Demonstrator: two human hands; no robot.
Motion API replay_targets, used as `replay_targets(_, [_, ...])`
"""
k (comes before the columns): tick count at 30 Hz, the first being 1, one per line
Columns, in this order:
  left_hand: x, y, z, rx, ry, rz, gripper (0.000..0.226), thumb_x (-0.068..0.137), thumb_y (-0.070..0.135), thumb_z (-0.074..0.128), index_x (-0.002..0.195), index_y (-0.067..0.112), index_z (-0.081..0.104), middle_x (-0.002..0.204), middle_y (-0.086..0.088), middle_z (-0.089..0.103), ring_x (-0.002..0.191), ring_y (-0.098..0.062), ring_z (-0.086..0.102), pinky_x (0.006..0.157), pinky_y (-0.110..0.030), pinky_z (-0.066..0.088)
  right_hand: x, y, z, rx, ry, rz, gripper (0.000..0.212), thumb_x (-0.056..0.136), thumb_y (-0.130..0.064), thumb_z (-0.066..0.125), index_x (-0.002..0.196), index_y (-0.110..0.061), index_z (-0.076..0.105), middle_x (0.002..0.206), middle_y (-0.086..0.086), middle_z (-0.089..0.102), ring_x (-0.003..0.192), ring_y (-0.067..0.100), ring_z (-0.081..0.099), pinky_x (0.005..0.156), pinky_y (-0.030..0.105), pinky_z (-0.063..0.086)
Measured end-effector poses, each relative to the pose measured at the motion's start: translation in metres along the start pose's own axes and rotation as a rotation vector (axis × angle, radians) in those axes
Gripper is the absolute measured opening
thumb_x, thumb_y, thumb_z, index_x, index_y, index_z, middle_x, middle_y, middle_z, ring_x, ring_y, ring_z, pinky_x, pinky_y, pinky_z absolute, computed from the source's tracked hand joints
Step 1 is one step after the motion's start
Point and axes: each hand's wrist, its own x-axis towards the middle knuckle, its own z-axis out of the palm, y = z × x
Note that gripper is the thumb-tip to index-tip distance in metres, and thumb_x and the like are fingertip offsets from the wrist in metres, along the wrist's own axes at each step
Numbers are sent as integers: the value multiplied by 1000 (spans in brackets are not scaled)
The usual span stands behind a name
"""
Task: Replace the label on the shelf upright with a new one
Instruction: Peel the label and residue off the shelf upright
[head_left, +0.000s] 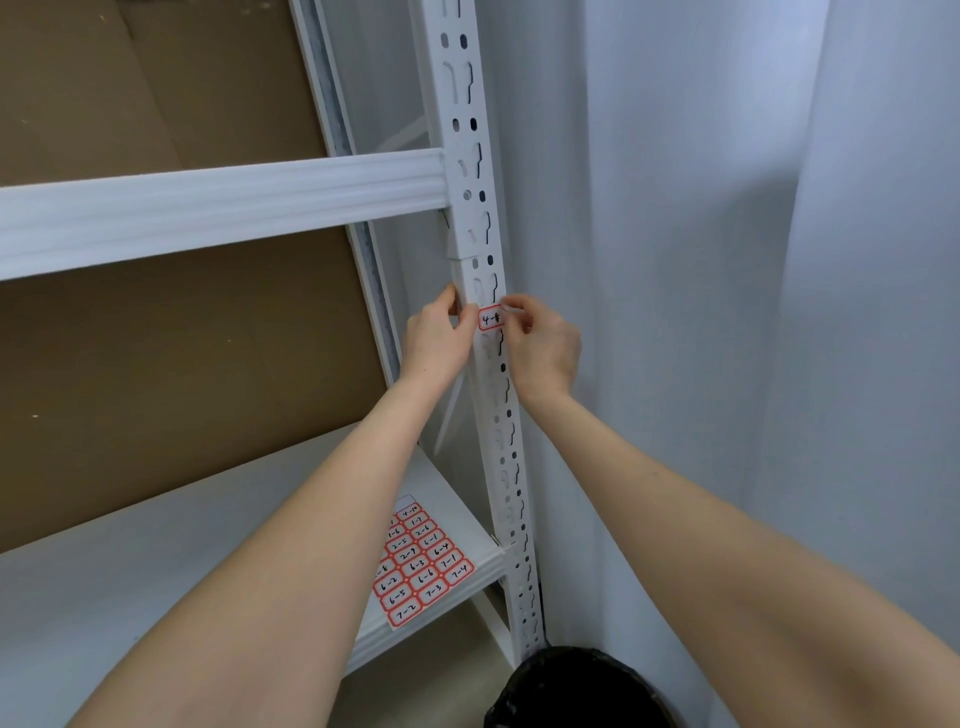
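Observation:
A white slotted shelf upright runs down the middle of the view. A small red-bordered label with handwritten black digits sits on its front face at hand height. My right hand pinches the label's right edge with thumb and fingertips. My left hand grips the upright's left edge beside the label, thumb touching the label's left side. A sheet of red-bordered numbered labels lies on the lower shelf board, partly hidden by my left forearm.
A white horizontal beam joins the upright above my hands. Brown cardboard backs the rack. The lower shelf board is white. A black bin with a bag liner stands at the upright's foot. White curtain hangs on the right.

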Motion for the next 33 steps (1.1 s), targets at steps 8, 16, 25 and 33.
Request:
replay_targets(8, [-1,0,1,12,6,2,28,98,25,43,119,17,60,106,2,64,90,-15,56,71,-23,38,-2,4,4,20,26,-29,23,93,-19,52,105,-21,72,97,3,74,87,23,67,81,37,53])
replay_targets(16, [1,1,1,50,11,1,26,98,24,43,117,17,59,96,7,59,83,-16,54,61,-22,37,4,3,3,-41,-6,-77,22,92,-19,51,98,-19,72,84,6,73,77,27,63,72,36,50])
replay_targets(25, [-1,1,-1,25,-5,-3,27,98,25,43,117,17,60,108,3,66,87,-19,60,75,-32,47,-1,7,3,-7,26,-57,24,95,-19,51,111,-18,68,96,7,74,86,27,66,79,34,51])
replay_targets(33, [-1,1,0,32,-4,5,29,99,25,43,123,17,58,119,0,64,90,-12,54,69,-16,36,-3,8,5,12,34,-58,23,93,-18,52,106,-19,71,93,7,74,84,26,65,77,36,52])
